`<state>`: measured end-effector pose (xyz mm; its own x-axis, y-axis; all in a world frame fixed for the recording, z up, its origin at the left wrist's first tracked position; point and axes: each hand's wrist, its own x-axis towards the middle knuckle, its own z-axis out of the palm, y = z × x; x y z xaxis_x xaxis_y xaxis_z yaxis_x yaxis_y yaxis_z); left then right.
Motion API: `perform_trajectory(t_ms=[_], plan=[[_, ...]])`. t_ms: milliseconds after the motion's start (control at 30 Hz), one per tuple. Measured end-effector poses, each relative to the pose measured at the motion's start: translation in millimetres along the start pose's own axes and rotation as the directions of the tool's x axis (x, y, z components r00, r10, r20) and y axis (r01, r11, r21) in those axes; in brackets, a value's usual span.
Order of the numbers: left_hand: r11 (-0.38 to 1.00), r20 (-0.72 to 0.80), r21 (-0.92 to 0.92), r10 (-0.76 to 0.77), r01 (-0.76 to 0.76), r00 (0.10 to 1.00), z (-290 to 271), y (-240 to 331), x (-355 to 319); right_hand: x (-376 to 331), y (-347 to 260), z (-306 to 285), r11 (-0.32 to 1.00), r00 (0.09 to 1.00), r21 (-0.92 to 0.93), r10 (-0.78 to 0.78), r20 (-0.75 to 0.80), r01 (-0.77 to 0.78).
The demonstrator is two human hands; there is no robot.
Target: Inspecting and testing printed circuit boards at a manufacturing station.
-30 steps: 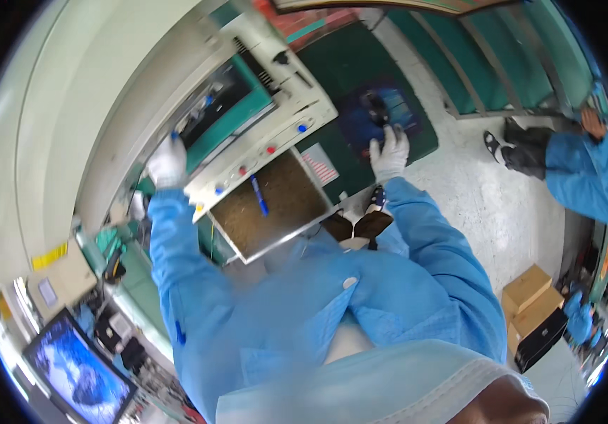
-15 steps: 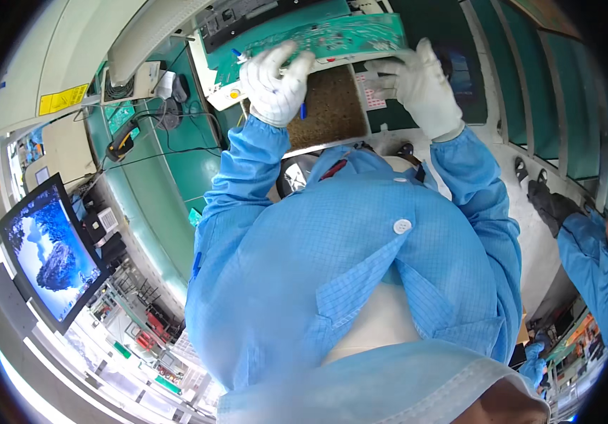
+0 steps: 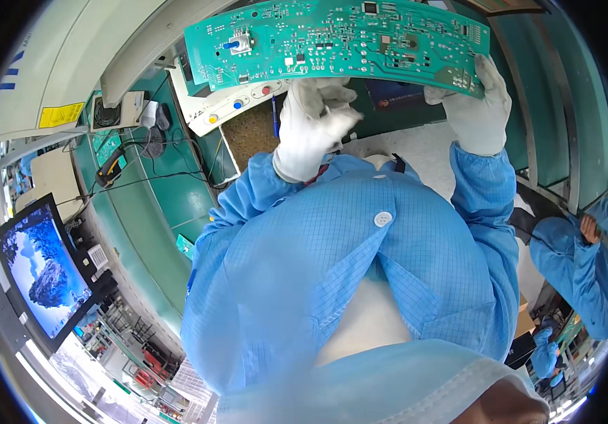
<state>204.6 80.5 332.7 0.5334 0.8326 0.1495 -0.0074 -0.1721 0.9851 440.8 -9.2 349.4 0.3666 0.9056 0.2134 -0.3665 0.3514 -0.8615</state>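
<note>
A long, curved green circuit board (image 3: pixel 332 53) is raised in front of me, its component side showing. Near its left end sits a metal part with a blue shaft (image 3: pixel 239 44). My right hand (image 3: pixel 479 113), white-gloved, is closed on the lower right corner of the board, thumb and fingers on either side. My left hand (image 3: pixel 314 127), also gloved, is just below the board's lower edge, fingers loosely bent and apart. Nothing shows between them; whether its upper fingers touch the board I cannot tell.
A white fixture panel with coloured buttons (image 3: pixel 238 104) lies behind the board. Beside it are a brown mat (image 3: pixel 247 134) and a blue pen (image 3: pixel 275 116). A handheld scanner (image 3: pixel 109 169) and cables lie on the green bench at left, near a monitor (image 3: pixel 46 272). Another person (image 3: pixel 579 261) stands at right.
The board has been lifted from the fixture, its face now fuller in view. My right hand has moved right and closed on its corner; my left hand has moved down and right.
</note>
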Motion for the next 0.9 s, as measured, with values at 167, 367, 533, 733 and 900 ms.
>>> perform_trajectory(t_ms=[167, 367, 533, 733, 900], plan=[[0.995, 0.099, -0.094, 0.043, -0.034, 0.994, -14.0, 10.7, 5.4, -18.2, -14.0, 1.2, 0.816, 0.988, -0.575, -0.134, -0.078, 0.066], [0.825, 0.123, -0.551, -0.068, 0.125, 0.990, -12.2, 20.6, -9.8, -30.5, -22.4, 5.7, 0.320, 0.914, -0.926, -0.401, 0.060, 0.201], [0.871, 0.078, 0.190, 0.447, -0.453, 0.891, -16.8, 11.5, -13.5, -43.3, -27.8, 8.9, 0.418, 0.931, -0.894, -0.364, 0.000, 0.164], [0.579, 0.283, 0.537, 0.562, -0.613, 0.778, -23.3, 0.4, -22.0, -51.1, -30.6, 3.4, 0.353, 0.902, -0.907, -0.428, 0.063, 0.230], [0.503, 0.202, 0.521, 0.712, -0.689, 0.672, -19.1, -7.8, -22.4, -54.7, -21.5, -6.4, 0.577, 0.907, -0.794, -0.413, -0.080, 0.192]])
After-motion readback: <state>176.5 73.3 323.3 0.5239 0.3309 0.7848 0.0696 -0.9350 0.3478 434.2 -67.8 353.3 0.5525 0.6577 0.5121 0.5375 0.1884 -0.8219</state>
